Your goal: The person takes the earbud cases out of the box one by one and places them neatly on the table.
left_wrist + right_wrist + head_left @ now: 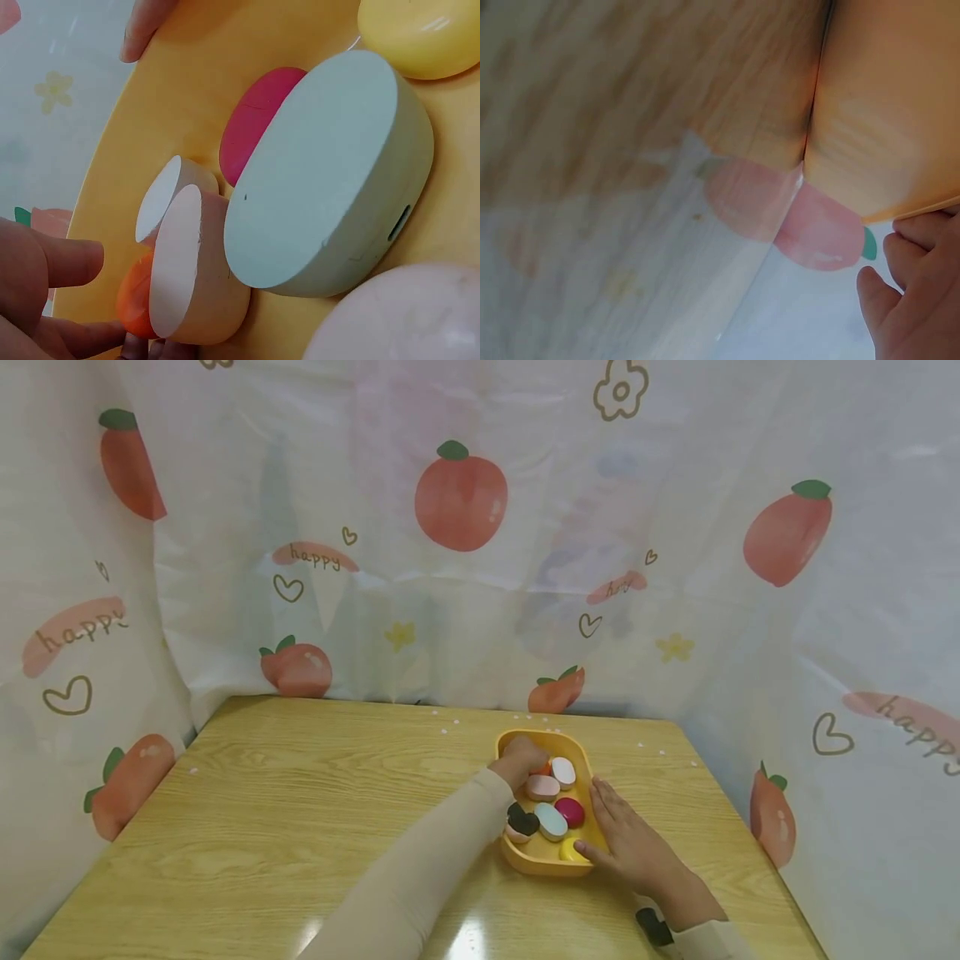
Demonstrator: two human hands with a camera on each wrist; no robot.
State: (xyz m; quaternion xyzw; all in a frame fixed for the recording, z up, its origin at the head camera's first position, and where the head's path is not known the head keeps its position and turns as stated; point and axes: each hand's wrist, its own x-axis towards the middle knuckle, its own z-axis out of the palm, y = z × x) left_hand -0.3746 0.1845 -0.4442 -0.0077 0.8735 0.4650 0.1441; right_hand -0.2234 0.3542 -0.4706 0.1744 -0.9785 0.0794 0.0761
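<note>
My left hand [519,760] reaches into the far left end of a yellow tray [525,865]. In the left wrist view its fingertips touch an orange rounded piece [136,300], while the thumb stands apart from it. Right beside that lie a pale pink oval block [542,787] and a white one [563,772]. Nearer are a mint oval block [551,821] with a small slot in its side, a magenta piece [570,812] and a yellow piece [572,849]. My right hand [637,852] lies with straight fingers along the tray's right wall, its thumb over the rim by the yellow piece.
The tray stands right of centre on a wood-grain table [300,802]. Another pale rounded piece [405,319] sits in its near left part, partly behind the left wrist's black camera [522,820]. A printed white curtain [450,602] surrounds the table on three sides.
</note>
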